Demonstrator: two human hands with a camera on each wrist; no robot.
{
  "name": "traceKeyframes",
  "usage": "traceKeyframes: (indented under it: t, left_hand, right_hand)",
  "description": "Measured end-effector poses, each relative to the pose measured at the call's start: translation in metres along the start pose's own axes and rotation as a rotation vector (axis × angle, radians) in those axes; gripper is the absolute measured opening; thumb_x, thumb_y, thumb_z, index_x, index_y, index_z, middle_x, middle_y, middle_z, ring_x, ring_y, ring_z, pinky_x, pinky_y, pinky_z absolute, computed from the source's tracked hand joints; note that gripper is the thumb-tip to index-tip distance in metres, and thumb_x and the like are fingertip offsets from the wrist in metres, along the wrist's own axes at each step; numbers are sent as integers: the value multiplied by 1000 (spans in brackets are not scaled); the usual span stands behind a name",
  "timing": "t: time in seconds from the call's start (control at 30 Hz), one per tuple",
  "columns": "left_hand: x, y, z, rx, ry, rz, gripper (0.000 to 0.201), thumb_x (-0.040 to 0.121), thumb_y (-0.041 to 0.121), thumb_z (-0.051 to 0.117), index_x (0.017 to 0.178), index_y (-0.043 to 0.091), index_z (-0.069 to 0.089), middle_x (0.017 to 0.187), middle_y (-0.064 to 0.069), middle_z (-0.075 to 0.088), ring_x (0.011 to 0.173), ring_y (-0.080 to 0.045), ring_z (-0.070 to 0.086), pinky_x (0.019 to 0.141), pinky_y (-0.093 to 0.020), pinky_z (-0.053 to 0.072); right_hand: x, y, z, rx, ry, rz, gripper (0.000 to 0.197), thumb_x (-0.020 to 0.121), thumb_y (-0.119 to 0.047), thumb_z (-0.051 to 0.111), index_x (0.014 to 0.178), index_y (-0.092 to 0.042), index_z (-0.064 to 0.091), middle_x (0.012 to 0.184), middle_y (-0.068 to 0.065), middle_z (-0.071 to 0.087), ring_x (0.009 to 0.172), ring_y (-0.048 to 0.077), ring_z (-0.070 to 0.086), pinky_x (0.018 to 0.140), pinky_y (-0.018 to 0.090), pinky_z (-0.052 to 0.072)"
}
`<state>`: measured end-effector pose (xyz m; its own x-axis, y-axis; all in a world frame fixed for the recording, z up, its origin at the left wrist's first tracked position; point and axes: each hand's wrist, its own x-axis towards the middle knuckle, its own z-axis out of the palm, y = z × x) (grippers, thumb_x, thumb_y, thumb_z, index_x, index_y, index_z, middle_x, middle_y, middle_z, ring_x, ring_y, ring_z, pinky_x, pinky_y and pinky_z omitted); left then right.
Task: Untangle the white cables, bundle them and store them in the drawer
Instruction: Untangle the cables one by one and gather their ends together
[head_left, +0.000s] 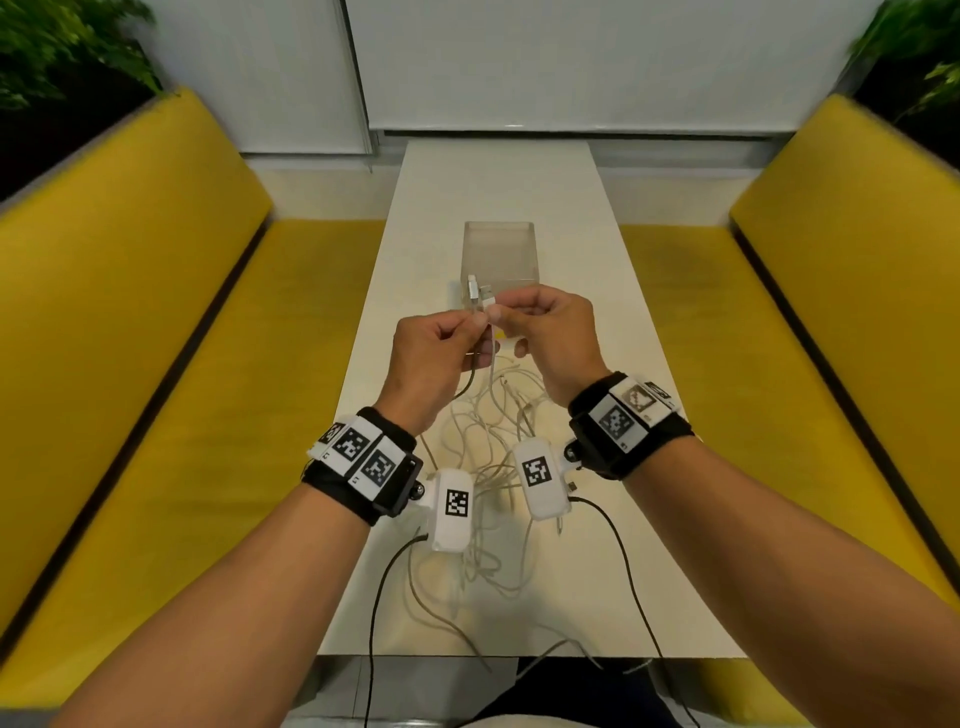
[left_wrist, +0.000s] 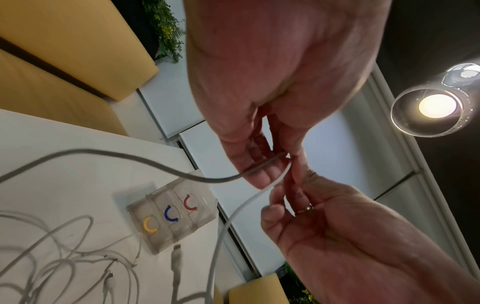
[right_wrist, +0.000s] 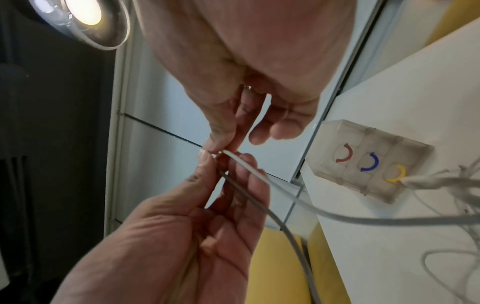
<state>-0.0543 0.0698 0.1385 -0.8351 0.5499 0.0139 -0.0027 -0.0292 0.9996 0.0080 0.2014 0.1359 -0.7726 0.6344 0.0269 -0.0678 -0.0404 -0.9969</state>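
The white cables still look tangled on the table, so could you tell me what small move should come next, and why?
Probably draw the pinched ends upward and apart, to ease one strand free. Both the left hand and right hand pinch connector ends above the table, while the white cables lie looped over each other below. The clear drawer unit looks shut.

The smooth white plastic cables (head_left: 488, 415) lie on a smooth matt white table (head_left: 597, 571) by a see-through plastic drawer box (left_wrist: 172, 216).

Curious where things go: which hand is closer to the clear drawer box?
Right. The right hand, pinching a white cable, hovers just before the drawer box; the left hand sits further back.
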Motion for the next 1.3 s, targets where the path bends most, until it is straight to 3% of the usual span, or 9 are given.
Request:
traceKeyframes:
  t: [0.13,0.4,0.57,0.73,0.83,1.0,1.1,1.2,1.3]
  left_hand:
    - [-1,0,5,37,1,50,18,97,10,66,84,8,78,82,-34,65,69,-28,59,77,-46,59]
    - [13,11,4,-91,83,8,19,101,14,60,90,13,76,82,-7,75,75,-23,71,68,-37,60]
    - [18,23,-4,-184,131,54,21,106,16,51,95,11,69,72,0,65,59,-13,61,60,-31,57]
    - [24,41,-17,-287,212,160,20,107,17,50,97,11,67,72,0,61,58,-11,55,56,-28,52]
    - [28,49,-25,-347,244,224,20,107,17,50,98,11,66,71,0,61,57,-11,53,53,-27,47]
    - [26,42,-29,-218,259,271,22,107,17,48,97,14,67,70,1,58,56,-9,46,51,-25,39]
    - [25,28,-28,-95,267,229,23,107,19,48,96,15,67,68,3,50,56,-8,38,51,-25,31]
    - [20,17,-22,55,190,152,24,105,28,54,93,10,64,63,12,45,56,-7,34,51,-23,31]
    - [8,12,-11,219,-24,75,44,95,47,65,80,8,52,60,14,37,52,-7,29,48,-23,29]
  right_hand:
    - [0,1,0,105,-26,45,10,83,-9,78,87,-2,74,70,6,66,58,17,55,52,31,46]
    - [-16,15,2,170,-292,151,30,101,-25,57,123,-5,61,94,15,66,74,31,65,65,41,54]
    - [-37,52,-6,-105,-408,82,11,97,-7,61,95,2,65,71,13,64,51,20,59,52,29,49]
    - [-43,97,-29,-405,-378,55,18,95,-11,64,83,0,72,82,8,73,77,12,66,79,29,53]
    - [-46,118,-40,-603,-416,109,24,95,-17,63,72,-20,70,87,-7,69,87,9,63,88,32,48]
    - [-35,109,-42,-575,-273,63,21,95,-13,64,77,-14,76,71,-22,67,71,-11,61,76,20,42]
    - [-29,70,-36,-456,-204,-24,19,97,-10,61,92,-2,77,79,-17,65,67,-15,59,68,9,43]
    - [-23,35,-29,-361,-175,-44,20,99,-12,59,91,-4,76,85,-12,68,55,-6,54,52,10,42]
    - [-13,16,-22,-460,-170,-136,23,98,-17,58,83,-8,74,83,5,71,60,8,57,57,24,48]
